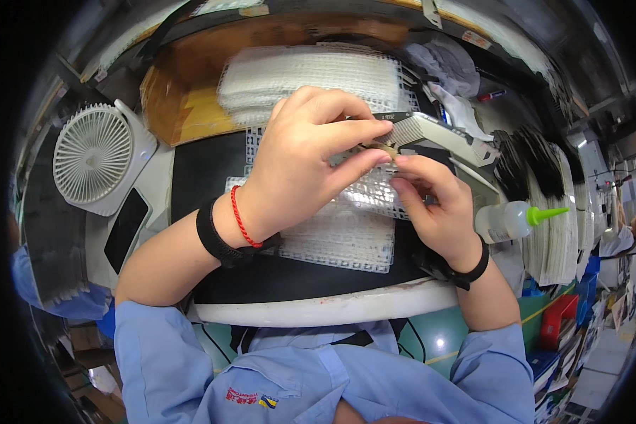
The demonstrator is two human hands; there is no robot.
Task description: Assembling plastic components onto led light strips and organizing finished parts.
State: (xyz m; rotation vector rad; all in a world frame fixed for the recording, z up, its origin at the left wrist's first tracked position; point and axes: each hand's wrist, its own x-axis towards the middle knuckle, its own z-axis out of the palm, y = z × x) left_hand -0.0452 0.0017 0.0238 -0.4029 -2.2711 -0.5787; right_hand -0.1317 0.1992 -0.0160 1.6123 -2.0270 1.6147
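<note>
Two hands point(311, 159), one white fan point(94, 153), one glue bottle point(509, 220), one phone point(125, 230), two black wristbands point(215, 237)

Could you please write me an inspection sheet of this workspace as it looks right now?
Surface: black work mat on a white-edged board.
Job's things: small brownish part pinched between both hands; clear plastic grid tray beneath them, more white grid trays stacked behind.
Clutter: white round desk fan, black phone, clear glue bottle with green nozzle, grey tray of thin slats, stacked black-edged white sheets.
Hands: left hand and right hand meet fingertip to fingertip on the part; black bands on both wrists, a red cord on the left.
Cables: nothing seen.
Surroundings: brown cardboard box behind; another person far right.
</note>
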